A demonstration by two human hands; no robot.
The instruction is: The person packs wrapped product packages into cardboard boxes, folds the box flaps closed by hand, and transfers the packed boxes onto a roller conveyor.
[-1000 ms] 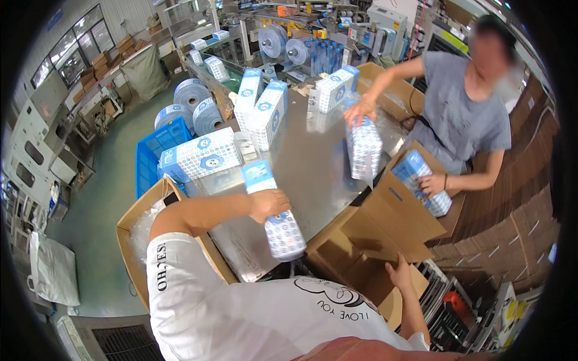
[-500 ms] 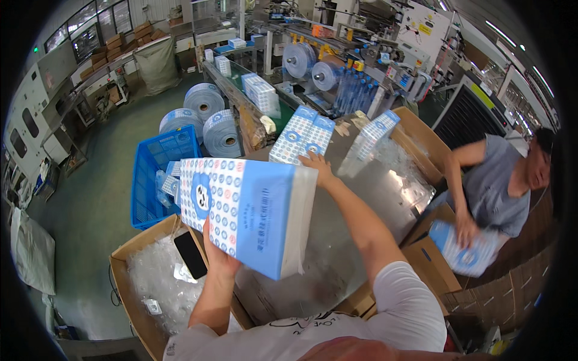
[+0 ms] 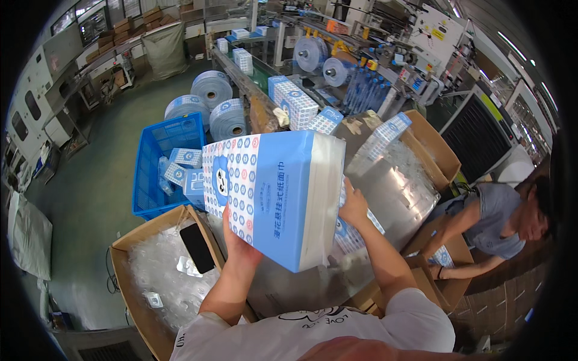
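Note:
My left hand (image 3: 242, 245) grips a large tissue pack (image 3: 271, 198) from below, tilted up in front of me; the pack is blue and white with a panda picture and clear film at its end. To its right, my right hand (image 3: 354, 206) has its fingers bent over another printed tissue pack (image 3: 350, 236) on the metal table (image 3: 301, 298). The large pack hides part of that second pack and some of the fingers. Beyond them, one tissue pack (image 3: 327, 120) lies at the table's far edge, and a longer one (image 3: 292, 101) rests on the conveyor.
At left stand a blue crate (image 3: 139, 180) with packs and a carton (image 3: 123, 256) of clear film with a black phone (image 3: 197, 248). Film rolls (image 3: 212, 87) sit behind. More film and a carton (image 3: 448, 168) are at right, where a co-worker (image 3: 500, 222) reaches into a box.
My right hand has come nearer, bringing packs from the far table edge. The large pack has shifted right and up. The co-worker's pack has gone into the box. Conveyor packs have moved closer.

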